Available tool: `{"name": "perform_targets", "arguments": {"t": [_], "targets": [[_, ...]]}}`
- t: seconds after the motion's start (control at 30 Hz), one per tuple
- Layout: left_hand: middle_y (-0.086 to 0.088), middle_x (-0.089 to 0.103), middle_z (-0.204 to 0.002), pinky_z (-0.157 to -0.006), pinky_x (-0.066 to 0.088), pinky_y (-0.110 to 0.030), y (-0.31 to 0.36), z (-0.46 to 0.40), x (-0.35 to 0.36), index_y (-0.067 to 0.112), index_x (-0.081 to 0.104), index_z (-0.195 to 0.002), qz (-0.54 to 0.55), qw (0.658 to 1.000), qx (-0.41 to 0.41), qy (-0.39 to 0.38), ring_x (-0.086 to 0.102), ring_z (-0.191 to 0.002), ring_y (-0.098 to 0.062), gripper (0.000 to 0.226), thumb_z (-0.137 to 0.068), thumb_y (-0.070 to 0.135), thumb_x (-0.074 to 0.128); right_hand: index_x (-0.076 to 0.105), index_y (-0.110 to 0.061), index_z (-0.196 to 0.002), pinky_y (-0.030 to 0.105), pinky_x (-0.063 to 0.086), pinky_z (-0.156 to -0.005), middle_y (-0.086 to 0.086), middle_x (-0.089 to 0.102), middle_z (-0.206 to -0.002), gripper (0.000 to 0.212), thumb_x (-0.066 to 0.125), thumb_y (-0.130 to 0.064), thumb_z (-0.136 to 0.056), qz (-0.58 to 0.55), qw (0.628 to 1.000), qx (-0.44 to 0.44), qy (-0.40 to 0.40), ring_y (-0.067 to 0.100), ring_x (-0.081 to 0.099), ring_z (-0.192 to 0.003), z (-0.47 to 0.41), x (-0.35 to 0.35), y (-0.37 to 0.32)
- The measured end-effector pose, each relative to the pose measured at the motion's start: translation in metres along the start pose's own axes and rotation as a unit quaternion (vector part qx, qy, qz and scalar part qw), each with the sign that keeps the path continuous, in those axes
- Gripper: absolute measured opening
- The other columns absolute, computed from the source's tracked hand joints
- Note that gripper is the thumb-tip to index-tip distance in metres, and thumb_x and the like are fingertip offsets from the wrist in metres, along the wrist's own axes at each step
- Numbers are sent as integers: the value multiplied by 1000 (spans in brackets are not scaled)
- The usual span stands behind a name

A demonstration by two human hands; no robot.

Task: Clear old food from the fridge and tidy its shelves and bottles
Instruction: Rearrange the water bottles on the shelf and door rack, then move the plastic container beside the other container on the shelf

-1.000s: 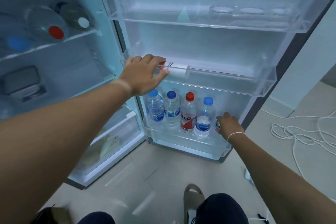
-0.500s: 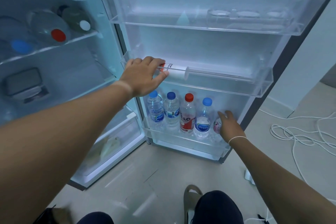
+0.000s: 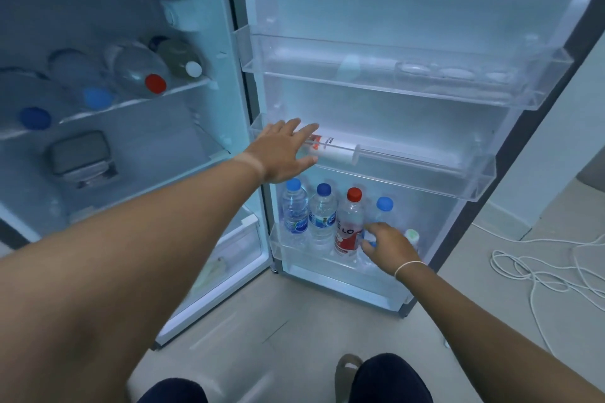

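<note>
Left hand spread, fingers over left end of white syringe-shaped tube; tube lies lengthwise along clear middle door shelf. Right hand curled around blue-capped clear bottle, right end of bottom door shelf.

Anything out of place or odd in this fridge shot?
Yes: a large syringe-like tube lies flat in the middle door bin, hardly food or drink, with the left hand open at its end. On the upper inner shelf, bottles lie sideways instead of standing.
</note>
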State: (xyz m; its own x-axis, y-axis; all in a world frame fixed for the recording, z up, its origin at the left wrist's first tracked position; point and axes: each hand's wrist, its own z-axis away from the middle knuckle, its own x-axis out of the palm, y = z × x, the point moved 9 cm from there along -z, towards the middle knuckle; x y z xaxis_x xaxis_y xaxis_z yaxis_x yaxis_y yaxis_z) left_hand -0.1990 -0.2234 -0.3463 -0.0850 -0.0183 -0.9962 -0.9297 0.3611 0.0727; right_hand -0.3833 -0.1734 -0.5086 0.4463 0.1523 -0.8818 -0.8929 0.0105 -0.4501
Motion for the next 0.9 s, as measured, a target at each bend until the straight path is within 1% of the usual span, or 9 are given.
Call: {"name": "perform_targets", "arguments": {"t": [0.07, 0.2, 0.27, 0.53, 0.6, 0.73, 0.8, 0.87, 0.9], "targets": [[-9, 11, -161, -123, 6, -40, -11, 10, -4, 27, 10, -151, 29, 999, -9, 29, 10, -149, -27, 68, -94, 45, 40, 59, -15, -123, 33, 49, -91, 11, 65, -120, 35, 51, -27, -90, -21, 999, -20, -15, 28, 61, -104, -4, 12, -24], [-9, 15, -160, -122, 11, -36, -60, 35, -6, 23, 19, -150, 119, 983, -74, 118, 13, -149, -26, 64, -94, 34, 46, 56, -16, -129, 30, 43, -99, 8, 60, -131, 42, 56, -29, -89, -51, 997, -49, -40, 27, 60, -112, -14, 42, -74], [-9, 16, -160, -121, 12, -35, -94, 50, 1, 22, 22, -150, 164, 967, -129, 143, 15, -148, -27, 62, -94, 30, 47, 54, -18, -131, 28, 42, -98, 5, 58, -134, 43, 55, -30, -90, -52, 994, -67, -71, 25, 59, -113, -21, 63, -99], [-11, 32, -155, -112, 17, -20, -210, 88, 97, 11, 32, -146, 305, 896, -305, 100, 29, -144, -21, 54, -96, 26, 46, 59, -13, -126, 27, 41, -99, 9, 63, -127, 41, 60, -29, -88, -174, 977, -49, -110, 25, 58, -116, -63, 129, -170], [-12, 34, -154, -113, 19, -22, -232, 92, 128, 10, 33, -146, 339, 871, -346, 86, 31, -143, -23, 55, -95, 27, 47, 61, -12, -122, 29, 41, -102, 11, 65, -123, 39, 62, -27, -87, -219, 968, -27, -117, 25, 59, -115, -77, 148, -181], [-13, 34, -154, -119, 24, -34, -267, 89, 186, 9, 34, -145, 406, 812, -414, 64, 33, -142, -25, 56, -94, 29, 48, 62, -13, -119, 37, 49, -98, 8, 65, -109, 37, 63, -28, -86, -289, 949, 15, -128, 22, 57, -90, -112, 184, -200], [-12, 33, -155, -119, 24, -35, -282, 84, 209, 10, 32, -146, 435, 787, -433, 59, 33, -142, -26, 57, -95, 30, 46, 65, -15, -113, 42, 50, -99, 3, 63, -98, 33, 65, -29, -83, -327, 936, 47, -120, 24, 61, -92, -133, 200, -203], [-11, 33, -155, -119, 24, -32, -299, 78, 231, 11, 30, -147, 451, 770, -448, 52, 34, -142, -25, 57, -96, 32, 44, 65, -16, -111, 46, 51, -98, 3, 62, -95, 32, 65, -29, -82, -353, 925, 78, -118, 28, 63, -95, -156, 218, -203], [-10, 33, -154, -118, 24, -30, -308, 75, 243, 11, 30, -147, 461, 759, -456, 51, 35, -141, -25, 57, -96, 32, 43, 64, -15, -113, 46, 52, -97, 4, 62, -95, 34, 65, -30, -82, -364, 919, 93, -118, 28, 63, -91, -168, 228, -202]]}}
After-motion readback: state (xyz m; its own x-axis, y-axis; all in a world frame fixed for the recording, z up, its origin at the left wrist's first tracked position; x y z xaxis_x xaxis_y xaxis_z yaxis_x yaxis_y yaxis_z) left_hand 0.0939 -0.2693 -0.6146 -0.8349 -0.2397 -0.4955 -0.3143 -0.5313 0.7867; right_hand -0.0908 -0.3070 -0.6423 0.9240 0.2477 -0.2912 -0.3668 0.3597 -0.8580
